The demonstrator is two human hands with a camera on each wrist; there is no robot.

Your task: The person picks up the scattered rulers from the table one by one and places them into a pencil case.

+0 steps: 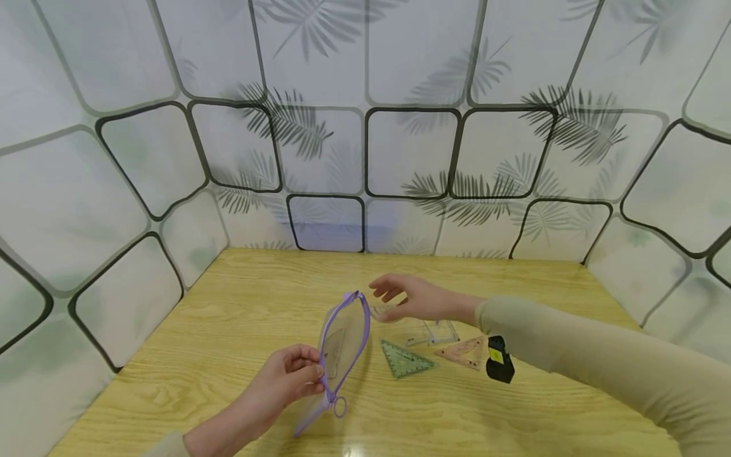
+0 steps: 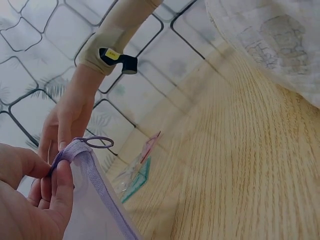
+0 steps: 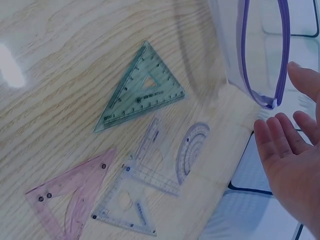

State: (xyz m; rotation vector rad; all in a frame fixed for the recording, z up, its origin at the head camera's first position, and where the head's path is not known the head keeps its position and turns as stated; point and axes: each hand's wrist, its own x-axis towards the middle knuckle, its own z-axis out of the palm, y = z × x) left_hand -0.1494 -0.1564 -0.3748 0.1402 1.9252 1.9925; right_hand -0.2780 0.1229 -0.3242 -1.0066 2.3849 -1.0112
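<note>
My left hand (image 1: 285, 374) pinches the rim of a translucent zip pouch (image 1: 367, 320) with purple edging, near its zipper pull ring (image 1: 340, 407). The pouch is tilted up and its mouth gapes. My right hand (image 1: 414, 297) hovers just past the far end of the mouth, fingers loosely bent, with nothing held. Below it on the table lie a green set square (image 3: 142, 95), a pink set square (image 3: 47, 205), two clear set squares, one (image 3: 125, 202) overlapping the other, and a clear protractor (image 3: 192, 150). A faint outlined shape shows on the pouch's wall.
The wooden table (image 1: 228, 304) reaches back to walls of patterned fabric (image 1: 411, 152) on three sides. A black strap device with a yellow label (image 1: 499, 360) is worn at my right wrist. Pale patterned cloth (image 2: 275, 40) shows at the table's near edge.
</note>
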